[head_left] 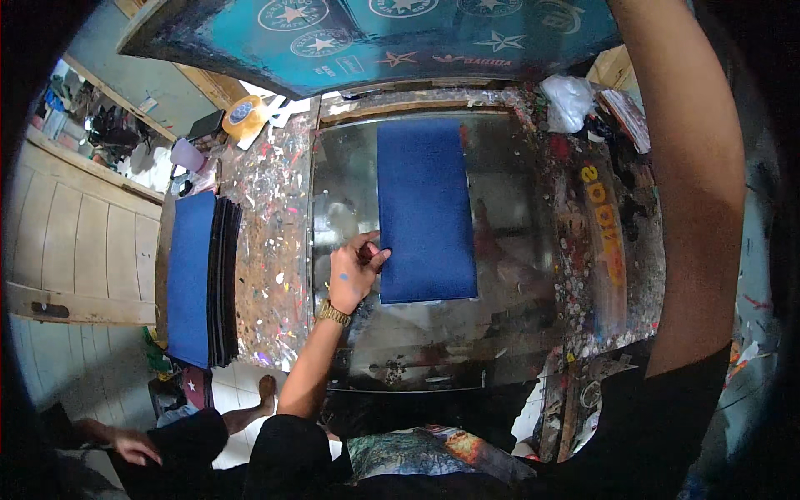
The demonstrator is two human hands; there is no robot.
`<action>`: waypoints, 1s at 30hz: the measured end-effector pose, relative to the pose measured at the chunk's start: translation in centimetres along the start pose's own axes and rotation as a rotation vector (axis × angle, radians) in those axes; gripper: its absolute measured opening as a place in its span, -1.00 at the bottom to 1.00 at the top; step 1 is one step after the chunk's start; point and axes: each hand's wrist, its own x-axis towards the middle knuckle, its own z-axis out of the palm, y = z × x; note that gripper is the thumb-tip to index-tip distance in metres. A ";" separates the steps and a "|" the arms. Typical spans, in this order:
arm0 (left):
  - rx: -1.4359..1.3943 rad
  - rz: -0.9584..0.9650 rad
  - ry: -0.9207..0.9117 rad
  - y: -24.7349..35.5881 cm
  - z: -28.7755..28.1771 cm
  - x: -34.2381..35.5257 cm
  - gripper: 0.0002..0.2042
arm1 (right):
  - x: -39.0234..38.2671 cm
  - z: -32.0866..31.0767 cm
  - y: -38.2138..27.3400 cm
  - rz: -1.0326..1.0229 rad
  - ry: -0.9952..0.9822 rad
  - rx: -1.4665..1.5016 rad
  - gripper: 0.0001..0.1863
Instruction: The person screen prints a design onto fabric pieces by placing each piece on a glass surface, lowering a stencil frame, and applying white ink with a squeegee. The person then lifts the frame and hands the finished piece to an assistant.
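A long blue rectangular sheet (425, 208), perhaps fabric, lies flat on the glass plate (517, 333) in the middle of the worktable. At its left edge, towards the near end, is my left hand (357, 271), with thumb and fingers pinched on the border. A metal-band watch circles that wrist. My right arm (696, 150) reaches up along the right side, and its hand is past the top edge of the picture. Tilted up beyond the glass is a printing screen (383, 50) with teal mesh, carrying star and round emblem designs.
A stack of blue and dark sheets (192, 275) sits at the table's left side. Behind it stand a lilac cup (187, 155) and a yellow round object (244, 119). A clear plastic bag (568, 102) lies far right. Another person's hand (136, 447) shows at lower left.
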 end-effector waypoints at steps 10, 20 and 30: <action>0.541 0.493 -0.210 0.2 -3.5 1.1 -0.27 | 1.2 0.1 0.0 0.119 0.074 -0.154 -0.23; 0.643 0.535 -0.424 -0.9 -3.2 1.7 -0.10 | 0.3 -0.6 -0.6 0.130 0.055 -0.208 -0.14; 0.592 0.517 -0.424 -1.3 -3.5 1.4 -0.08 | 0.4 -0.8 -1.0 0.155 0.041 -0.151 -0.05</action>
